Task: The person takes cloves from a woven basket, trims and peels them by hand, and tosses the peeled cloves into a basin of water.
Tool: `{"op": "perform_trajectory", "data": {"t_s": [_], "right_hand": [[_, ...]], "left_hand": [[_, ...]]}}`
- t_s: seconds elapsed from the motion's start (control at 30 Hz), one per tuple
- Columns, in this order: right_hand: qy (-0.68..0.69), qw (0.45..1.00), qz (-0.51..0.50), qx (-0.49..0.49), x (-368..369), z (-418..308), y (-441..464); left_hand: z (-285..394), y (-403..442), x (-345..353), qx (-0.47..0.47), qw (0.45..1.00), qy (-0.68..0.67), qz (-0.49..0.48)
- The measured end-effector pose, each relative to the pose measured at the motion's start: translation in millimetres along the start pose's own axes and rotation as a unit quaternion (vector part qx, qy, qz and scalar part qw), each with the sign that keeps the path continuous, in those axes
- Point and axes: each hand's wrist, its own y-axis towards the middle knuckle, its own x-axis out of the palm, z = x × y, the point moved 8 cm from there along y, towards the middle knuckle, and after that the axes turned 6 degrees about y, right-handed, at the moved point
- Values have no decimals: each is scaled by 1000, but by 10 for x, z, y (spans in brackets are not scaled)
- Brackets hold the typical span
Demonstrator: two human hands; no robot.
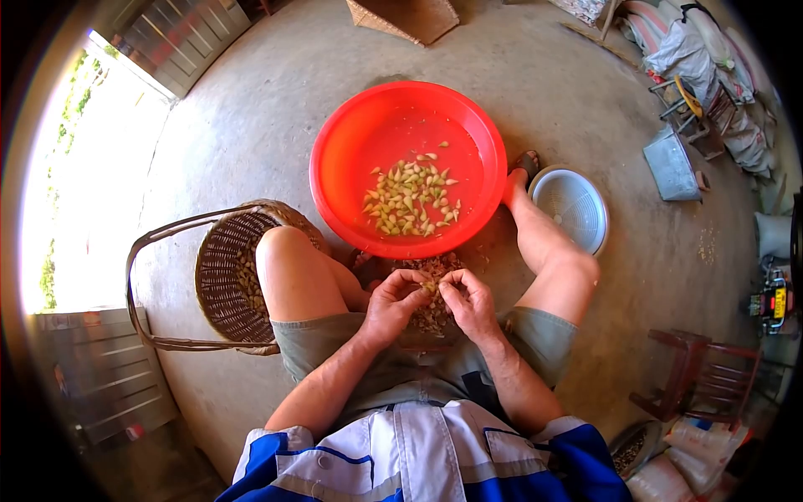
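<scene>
Between my knees, my left hand (391,306) and my right hand (471,304) meet at the fingertips. Both are closed in a pinch on a small yellowish bulb (431,287), like a shallot or garlic clove, partly hidden by the fingers. Below them a heap of dry brownish skins (432,318) lies on the floor. Just beyond my hands stands a wide red basin (335,209). Many pale, pointed, peeled bulbs (410,197) lie grouped in its near half.
At my left, a wicker basket (219,289) with a tall handle holds unpeeled bulbs. A pale plastic colander (570,209) sits beyond my right leg. Farther right are a metal bin (672,167), a wooden chair (703,376) and sacks (686,50). A bright doorway opens at left.
</scene>
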Motion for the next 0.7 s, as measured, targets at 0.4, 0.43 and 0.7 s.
{"op": "perform_trajectory", "data": {"t_s": [0.4,0.43,0.7], "right_hand": [[-39,999,-21,1,34,18,1],[-49,999,-18,-1,20,31,-3],[-13,1000,6,15,-5,124,-19]], "left_hand": [[-44,2,22,34,999,17,1],[-27,-2,17,18,1000,15,8],[54,-10,-46,5,999,-9,33]]}}
